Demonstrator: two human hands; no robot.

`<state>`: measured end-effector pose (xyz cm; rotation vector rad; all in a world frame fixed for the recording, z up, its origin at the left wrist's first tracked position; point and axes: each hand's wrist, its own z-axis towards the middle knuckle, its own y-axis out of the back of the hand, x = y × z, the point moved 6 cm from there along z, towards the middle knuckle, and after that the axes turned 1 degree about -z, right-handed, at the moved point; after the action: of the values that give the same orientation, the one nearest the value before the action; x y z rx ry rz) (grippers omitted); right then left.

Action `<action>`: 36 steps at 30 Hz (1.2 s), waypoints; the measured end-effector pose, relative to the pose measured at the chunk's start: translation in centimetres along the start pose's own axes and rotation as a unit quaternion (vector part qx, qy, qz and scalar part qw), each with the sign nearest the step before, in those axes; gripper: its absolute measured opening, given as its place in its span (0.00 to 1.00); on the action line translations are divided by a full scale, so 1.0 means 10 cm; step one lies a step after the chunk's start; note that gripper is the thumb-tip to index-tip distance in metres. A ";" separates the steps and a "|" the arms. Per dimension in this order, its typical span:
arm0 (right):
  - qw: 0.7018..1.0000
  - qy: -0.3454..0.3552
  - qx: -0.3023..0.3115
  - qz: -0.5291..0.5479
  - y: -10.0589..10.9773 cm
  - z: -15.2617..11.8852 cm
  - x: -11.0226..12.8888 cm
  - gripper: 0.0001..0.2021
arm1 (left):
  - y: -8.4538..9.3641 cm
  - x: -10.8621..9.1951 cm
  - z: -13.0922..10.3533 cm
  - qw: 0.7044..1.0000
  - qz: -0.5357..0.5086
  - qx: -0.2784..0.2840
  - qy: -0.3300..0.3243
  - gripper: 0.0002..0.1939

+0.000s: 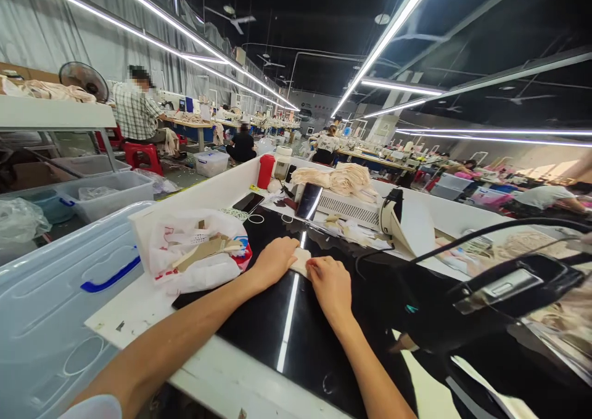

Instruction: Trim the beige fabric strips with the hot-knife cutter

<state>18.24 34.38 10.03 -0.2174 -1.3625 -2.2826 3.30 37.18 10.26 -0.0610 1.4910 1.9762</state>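
A small cream fabric piece (302, 262) lies on the glossy black work surface (259, 345), between my two hands. At its left edge, my left hand (276, 261) holds the fabric with bent fingers pressed together. My right hand (331, 283) pinches the right side between thumb and fingers. The fingertips of both hands partly cover the piece. Left of my left hand sits a white plastic bag (189, 271) with brownish strips in it. A dark phone (309, 201) leans beyond my hands, in front of a vented beige box (349, 209).
Cream cloth bundles (345, 179) rest on the box. A red bottle (265, 171) stands at the back. To the right is a black machine part (513, 286) with cables. A plastic bin lid (50, 308) with a blue handle borders the left. Co-workers sit farther off.
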 end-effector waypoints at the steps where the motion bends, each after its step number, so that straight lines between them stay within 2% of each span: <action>1: 1.000 -0.002 -0.001 0.000 0.02 0.00 0.03 0.09 | 0.00 0.00 0.00 1.000 0.004 -0.004 -0.006 0.12; 4: 1.000 -0.001 -0.006 0.004 0.15 -0.04 0.15 0.08 | 0.03 0.03 0.00 0.999 0.004 -0.027 -0.022 0.13; 7: 0.999 0.026 0.012 0.032 0.36 -0.21 0.34 0.08 | 0.08 0.07 -0.01 0.998 -0.007 -0.056 -0.039 0.14; 10: 0.994 0.057 0.050 0.081 0.62 -0.59 0.47 0.05 | 0.15 0.05 -0.02 0.995 -0.016 -0.079 -0.058 0.14; 12: 0.989 0.063 0.073 0.109 0.81 -0.90 0.43 0.05 | 0.20 0.00 -0.04 0.993 -0.017 -0.090 -0.072 0.14; 13: 0.987 0.056 0.085 0.124 0.90 -1.06 0.35 0.06 | 0.22 -0.04 -0.05 0.992 -0.015 -0.095 -0.084 0.15; 15: 0.981 -0.004 0.109 0.160 1.06 -1.33 0.06 0.08 | 0.26 -0.15 -0.07 0.989 -0.010 -0.096 -0.114 0.15; 17: 0.984 -0.082 0.077 0.138 1.25 -1.54 -0.34 0.10 | 0.26 -0.31 -0.09 0.986 -0.008 -0.077 -0.150 0.15; 20: 0.984 -0.135 0.045 0.108 1.44 -1.74 -0.78 0.14 | 0.18 -0.61 -0.19 0.981 -0.027 -0.023 -0.193 0.15; 23: 0.983 -0.149 0.048 0.093 1.47 -1.82 -0.96 0.14 | 0.04 -0.96 -0.38 0.970 -0.054 0.033 -0.234 0.13; 26: 0.984 -0.143 0.061 0.087 1.42 -1.85 -0.95 0.12 | -0.13 -1.33 -0.63 0.957 -0.050 0.077 -0.276 0.13; 29: 0.985 -0.135 0.064 0.092 1.36 -1.86 -0.92 0.15 | -0.29 -1.62 -0.82 0.943 -0.054 0.113 -0.309 0.12; 32: 0.983 -0.137 0.062 0.103 1.34 -1.87 -0.94 0.16 | -0.44 -1.81 -0.89 0.933 -0.049 0.139 -0.329 0.12; 36: 0.978 -0.151 0.066 0.132 1.33 -1.88 -0.99 0.15 | -0.60 -1.91 -0.89 0.927 -0.026 0.143 -0.346 0.11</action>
<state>35.10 15.96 7.66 -0.6810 -1.5232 -1.9879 18.46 21.29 9.82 0.6502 1.2504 1.4783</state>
